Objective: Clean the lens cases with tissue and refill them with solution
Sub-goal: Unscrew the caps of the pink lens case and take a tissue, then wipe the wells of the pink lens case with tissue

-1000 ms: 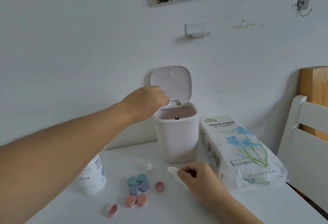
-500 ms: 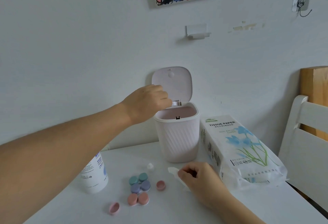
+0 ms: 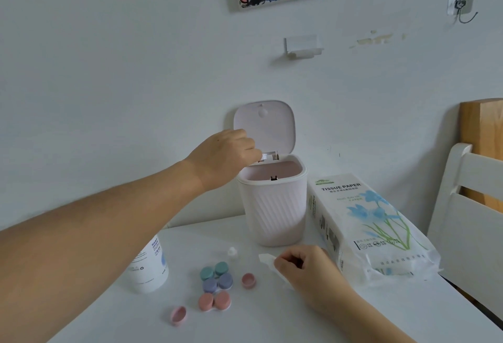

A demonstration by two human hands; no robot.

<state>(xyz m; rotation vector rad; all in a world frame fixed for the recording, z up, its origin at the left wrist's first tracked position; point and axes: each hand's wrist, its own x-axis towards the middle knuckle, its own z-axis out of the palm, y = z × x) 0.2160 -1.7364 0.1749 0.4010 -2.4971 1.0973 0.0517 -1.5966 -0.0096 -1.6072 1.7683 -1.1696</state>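
My left hand (image 3: 226, 157) reaches over the rim of a pale pink mini bin (image 3: 272, 206) whose lid stands open, and pinches a small clear lens case (image 3: 270, 156) above the opening. My right hand (image 3: 302, 269) rests on the white table and grips a crumpled white tissue (image 3: 265, 258). Three capped lens cases lie together on the table: green (image 3: 215, 270), purple (image 3: 217, 282) and coral pink (image 3: 215, 301). Two loose pink caps (image 3: 248, 280) (image 3: 178, 314) lie beside them. A white solution bottle (image 3: 151, 266) stands at the left, half hidden behind my forearm.
A pack of tissue paper (image 3: 364, 223) lies right of the bin. A tiny white bottle cap (image 3: 232, 251) sits in front of the bin. A white chair (image 3: 468, 206) stands past the table's right edge. The wall is right behind the bin.
My left hand has edged slightly right, bringing the clear case further over the bin's opening. My right hand and the tissue have stayed put.
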